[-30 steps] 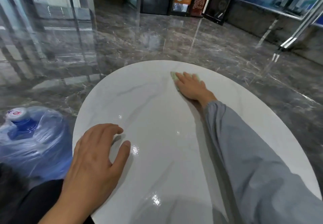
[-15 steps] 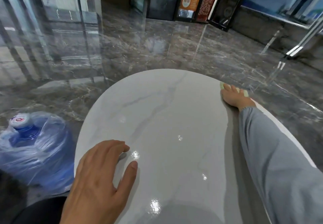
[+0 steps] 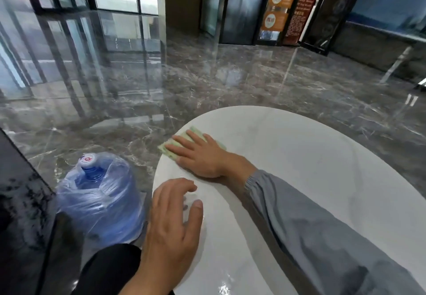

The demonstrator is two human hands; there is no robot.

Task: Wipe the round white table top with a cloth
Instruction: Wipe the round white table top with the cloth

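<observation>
Since half a second ago my view shows the right hand (image 3: 200, 156) swept from the far right rim across to the far left rim of the round white marble-patterned table top (image 3: 311, 168), and the pale green folded cloth (image 3: 170, 154) has travelled under it. The camera has also swung left, so the table now sits lower and to the right.

I see the right hand lying flat on the cloth, fingers straight and slightly spread, palm pressing it down against the table top rather than gripping it. The cloth sits at the table's left far edge, one corner reaching the rim, and its green border shows beyond the fingertips and on the far side of the hand. The loose grey sleeve (image 3: 322, 225) runs back across the table toward the camera.

The left hand (image 3: 173, 221) rests on the near left part of the table, close to the rim and just nearer than the right hand. Its fingers are loosely bent, tips and thumb touching the surface, and it holds nothing.

Beside the table on the left, a large blue water bottle wrapped in clear plastic (image 3: 99, 202) stands on the glossy dark grey marble floor (image 3: 230, 82).
</observation>
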